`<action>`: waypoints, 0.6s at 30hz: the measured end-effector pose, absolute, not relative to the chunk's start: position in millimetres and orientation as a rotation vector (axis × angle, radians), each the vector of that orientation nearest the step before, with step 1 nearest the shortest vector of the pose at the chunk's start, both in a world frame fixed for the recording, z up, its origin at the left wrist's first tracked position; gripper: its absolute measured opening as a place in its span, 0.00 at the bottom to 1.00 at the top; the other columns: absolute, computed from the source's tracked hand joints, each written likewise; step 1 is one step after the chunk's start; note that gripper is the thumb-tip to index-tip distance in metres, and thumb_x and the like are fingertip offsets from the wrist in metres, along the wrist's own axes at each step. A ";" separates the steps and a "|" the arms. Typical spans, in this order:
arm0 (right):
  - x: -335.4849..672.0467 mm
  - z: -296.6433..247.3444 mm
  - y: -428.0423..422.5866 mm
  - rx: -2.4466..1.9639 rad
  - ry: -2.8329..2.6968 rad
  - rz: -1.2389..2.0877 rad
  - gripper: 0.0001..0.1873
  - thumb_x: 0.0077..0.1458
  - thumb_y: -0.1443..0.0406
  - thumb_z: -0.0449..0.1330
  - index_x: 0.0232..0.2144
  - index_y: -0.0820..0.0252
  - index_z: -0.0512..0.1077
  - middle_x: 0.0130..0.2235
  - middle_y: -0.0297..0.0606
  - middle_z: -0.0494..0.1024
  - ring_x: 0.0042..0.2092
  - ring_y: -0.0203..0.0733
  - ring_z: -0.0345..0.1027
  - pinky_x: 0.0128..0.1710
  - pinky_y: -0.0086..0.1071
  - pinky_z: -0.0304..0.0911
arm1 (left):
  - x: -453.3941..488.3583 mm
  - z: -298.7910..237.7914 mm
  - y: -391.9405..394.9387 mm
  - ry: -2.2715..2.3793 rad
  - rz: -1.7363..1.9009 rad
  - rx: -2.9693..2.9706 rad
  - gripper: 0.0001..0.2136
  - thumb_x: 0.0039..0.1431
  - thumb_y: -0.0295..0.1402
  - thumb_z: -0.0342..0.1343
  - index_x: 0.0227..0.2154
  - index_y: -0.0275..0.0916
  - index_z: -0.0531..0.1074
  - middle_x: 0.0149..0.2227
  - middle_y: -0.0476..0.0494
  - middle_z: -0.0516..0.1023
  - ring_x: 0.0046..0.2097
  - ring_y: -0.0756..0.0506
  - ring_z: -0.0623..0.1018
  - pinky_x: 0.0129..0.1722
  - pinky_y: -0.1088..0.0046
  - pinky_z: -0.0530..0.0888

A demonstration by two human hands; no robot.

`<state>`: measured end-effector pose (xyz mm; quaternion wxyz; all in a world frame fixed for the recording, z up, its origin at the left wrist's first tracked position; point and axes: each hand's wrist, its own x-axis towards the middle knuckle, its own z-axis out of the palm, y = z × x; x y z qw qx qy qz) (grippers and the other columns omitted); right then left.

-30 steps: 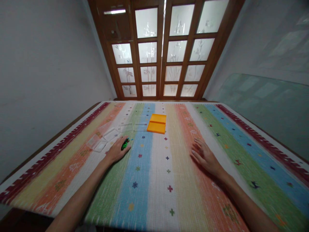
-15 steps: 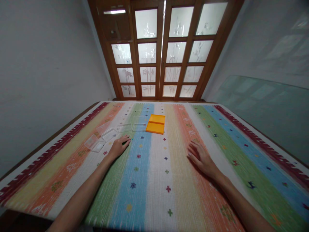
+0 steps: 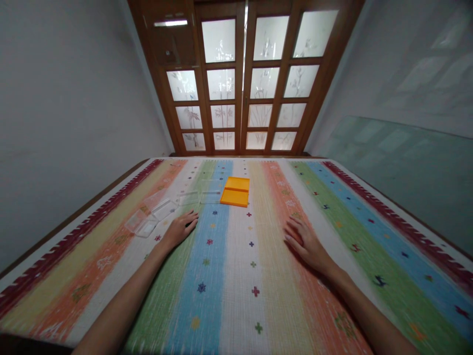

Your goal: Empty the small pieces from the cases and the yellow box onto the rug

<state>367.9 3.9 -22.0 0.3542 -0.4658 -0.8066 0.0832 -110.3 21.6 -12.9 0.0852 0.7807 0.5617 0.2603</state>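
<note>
My left hand (image 3: 181,229) lies palm down on the striped cloth, its fingers loosely stretched out and nothing seen under them. Nearest to it are clear plastic cases in an arc: a small open box (image 3: 141,224), a second case (image 3: 163,209), and two more transparent pieces (image 3: 189,198) beyond the fingertips. An opened orange case (image 3: 235,198), both halves flat, stands ahead between the hands. On the right, my right hand (image 3: 305,242) rests on its side on the cloth, fingers apart and slightly curved, with no object in it.
A striped, patterned cloth (image 3: 240,276) covers the table. Beyond its far edge stand wooden doors (image 3: 242,88) with frosted panes. A grey wall (image 3: 66,98) rises at the left, and a pale green glass panel (image 3: 402,172) leans along the right wall.
The whole view has shifted slightly, so everything appears a little further left and lower. Both hands and the cases keep their places on the cloth.
</note>
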 end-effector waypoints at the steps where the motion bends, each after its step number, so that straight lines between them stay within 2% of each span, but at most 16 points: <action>1: 368.2 -22.1 3.8 -1.205 -2.088 0.212 0.21 0.66 0.54 0.53 0.58 0.54 0.65 0.61 0.50 0.68 0.61 0.57 0.65 0.61 0.58 0.62 | -113.0 -13.5 20.6 1.687 0.817 2.313 0.20 0.65 0.47 0.45 0.44 0.43 0.80 0.52 0.43 0.81 0.61 0.39 0.74 0.62 0.53 0.70; 4: 368.3 -21.8 3.5 -1.208 -2.100 0.204 0.21 0.66 0.55 0.53 0.58 0.54 0.65 0.61 0.50 0.67 0.61 0.57 0.65 0.61 0.58 0.62 | -119.2 -12.7 15.9 1.723 0.878 2.296 0.20 0.64 0.49 0.47 0.38 0.44 0.80 0.53 0.41 0.80 0.56 0.38 0.78 0.59 0.52 0.73; 6: 368.0 -21.6 3.4 -1.204 -2.103 0.194 0.21 0.66 0.55 0.53 0.58 0.54 0.64 0.62 0.51 0.67 0.62 0.57 0.64 0.61 0.58 0.62 | -120.9 -10.9 12.4 1.742 0.889 2.312 0.20 0.65 0.50 0.46 0.36 0.43 0.78 0.54 0.40 0.79 0.56 0.38 0.77 0.60 0.52 0.72; 8: 367.5 -21.5 3.6 -1.195 -2.100 0.182 0.22 0.66 0.55 0.53 0.59 0.55 0.63 0.62 0.52 0.66 0.62 0.58 0.63 0.61 0.58 0.61 | -121.3 -9.7 9.6 1.773 0.884 2.328 0.21 0.65 0.51 0.46 0.40 0.42 0.77 0.56 0.39 0.77 0.60 0.38 0.74 0.63 0.52 0.69; 11: 366.8 -22.0 4.2 -1.188 -2.098 0.179 0.22 0.66 0.56 0.53 0.59 0.55 0.62 0.62 0.52 0.66 0.62 0.58 0.63 0.61 0.59 0.61 | -121.6 -10.9 9.0 1.804 0.800 2.326 0.24 0.65 0.53 0.46 0.51 0.41 0.73 0.62 0.37 0.72 0.66 0.37 0.66 0.66 0.50 0.63; 13: 366.4 -22.7 4.4 -1.185 -2.100 0.177 0.22 0.66 0.56 0.53 0.59 0.55 0.62 0.62 0.52 0.66 0.62 0.58 0.63 0.61 0.59 0.61 | -122.1 -13.1 11.3 1.780 0.731 2.322 0.27 0.64 0.54 0.46 0.54 0.40 0.71 0.63 0.37 0.71 0.67 0.36 0.65 0.66 0.50 0.62; 18: 365.8 -24.8 4.7 -1.179 -2.100 0.176 0.23 0.66 0.55 0.53 0.59 0.55 0.63 0.62 0.52 0.66 0.62 0.57 0.63 0.61 0.57 0.61 | -123.8 -16.4 18.6 1.756 0.850 2.316 0.21 0.64 0.51 0.47 0.43 0.40 0.74 0.55 0.35 0.77 0.57 0.37 0.76 0.60 0.53 0.70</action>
